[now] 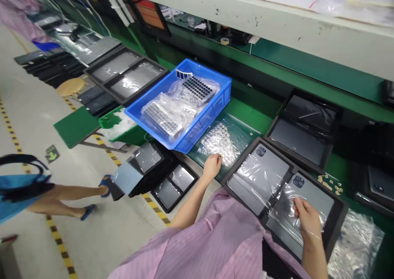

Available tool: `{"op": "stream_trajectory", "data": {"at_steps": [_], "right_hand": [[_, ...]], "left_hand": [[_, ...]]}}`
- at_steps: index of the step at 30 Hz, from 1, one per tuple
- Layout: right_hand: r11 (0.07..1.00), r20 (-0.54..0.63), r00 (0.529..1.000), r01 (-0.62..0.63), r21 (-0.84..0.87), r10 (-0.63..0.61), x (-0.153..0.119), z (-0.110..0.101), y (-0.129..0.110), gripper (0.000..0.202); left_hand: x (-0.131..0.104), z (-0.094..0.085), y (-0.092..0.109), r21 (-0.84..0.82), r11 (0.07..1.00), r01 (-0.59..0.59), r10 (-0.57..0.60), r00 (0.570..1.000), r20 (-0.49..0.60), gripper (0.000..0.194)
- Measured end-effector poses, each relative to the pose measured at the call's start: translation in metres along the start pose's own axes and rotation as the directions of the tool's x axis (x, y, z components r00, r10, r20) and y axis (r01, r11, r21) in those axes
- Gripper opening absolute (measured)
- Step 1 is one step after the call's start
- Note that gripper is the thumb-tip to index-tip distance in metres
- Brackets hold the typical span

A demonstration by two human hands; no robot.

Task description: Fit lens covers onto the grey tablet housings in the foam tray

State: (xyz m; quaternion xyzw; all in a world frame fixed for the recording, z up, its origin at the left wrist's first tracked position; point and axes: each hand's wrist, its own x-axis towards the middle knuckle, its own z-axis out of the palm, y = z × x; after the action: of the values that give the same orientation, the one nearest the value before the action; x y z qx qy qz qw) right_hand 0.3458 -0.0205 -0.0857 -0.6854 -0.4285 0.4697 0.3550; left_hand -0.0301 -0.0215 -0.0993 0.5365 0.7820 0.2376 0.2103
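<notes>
Holding right grip (308,219) curled at clear film (285,215) over grey panel (321,199) in black tray (339,219); holding left grip (212,167) curled beside small rings (220,141) on surface (244,117); cannot tell if grasping anything with either.

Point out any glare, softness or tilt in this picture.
In the head view, white glare streaks the plastic film over the tablets; in the head view, the person at the left edge looks soft; also in the head view, the bench runs diagonally, so the scene appears tilted.

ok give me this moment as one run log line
left hand: near small parts, grip unclear | right hand: at film-covered tablet in black tray, grip unclear | blue bin: plastic-wrapped parts
</notes>
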Motion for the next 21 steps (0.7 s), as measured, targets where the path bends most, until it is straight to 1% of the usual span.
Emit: {"op": "stream_trajectory", "data": {"at_steps": [3, 5, 8, 11, 14, 16, 19, 21], "right_hand": [[0.989, 0.007, 0.989, 0.145, -0.037, -0.145, -0.002, 0.031, -0.018, 0.053], [0.977, 0.013, 0.979, 0.206, -0.047, -0.205, 0.005, 0.052, -0.028, 0.055], [0.957, 0.011, 0.960, 0.279, -0.081, -0.279, 0.027, 0.084, -0.040, 0.055], [0.911, -0.013, 0.924, 0.375, -0.170, -0.383, 0.060, 0.115, -0.052, 0.052], [0.832, 0.011, 0.873, 0.468, -0.300, -0.487, 0.093, 0.142, -0.063, 0.043], [0.769, 0.050, 0.839, 0.519, -0.372, -0.542, 0.107, 0.156, -0.071, 0.040], [0.687, 0.111, 0.793, 0.581, -0.437, -0.599, 0.108, 0.168, -0.083, 0.036], [0.637, 0.171, 0.754, 0.635, -0.438, -0.634, 0.102, 0.168, -0.088, 0.028]], "left_hand": [[0.008, 0.017, 0.021, -0.086, 0.989, -0.122, 0.128, 0.990, 0.066, 0.030], [0.011, 0.030, 0.038, -0.128, 0.969, -0.211, 0.224, 0.969, 0.105, 0.036], [0.015, 0.045, 0.056, -0.152, 0.941, -0.301, 0.324, 0.933, 0.157, 0.041], [0.019, 0.054, 0.061, -0.156, 0.932, -0.328, 0.354, 0.915, 0.193, 0.042], [0.024, 0.059, 0.060, -0.161, 0.930, -0.331, 0.360, 0.909, 0.209, 0.041], [0.024, 0.058, 0.060, -0.153, 0.932, -0.328, 0.355, 0.912, 0.207, 0.042], [0.019, 0.050, 0.064, -0.106, 0.939, -0.328, 0.343, 0.920, 0.190, 0.039], [0.014, 0.045, 0.067, -0.064, 0.934, -0.352, 0.358, 0.915, 0.186, 0.036]]}}
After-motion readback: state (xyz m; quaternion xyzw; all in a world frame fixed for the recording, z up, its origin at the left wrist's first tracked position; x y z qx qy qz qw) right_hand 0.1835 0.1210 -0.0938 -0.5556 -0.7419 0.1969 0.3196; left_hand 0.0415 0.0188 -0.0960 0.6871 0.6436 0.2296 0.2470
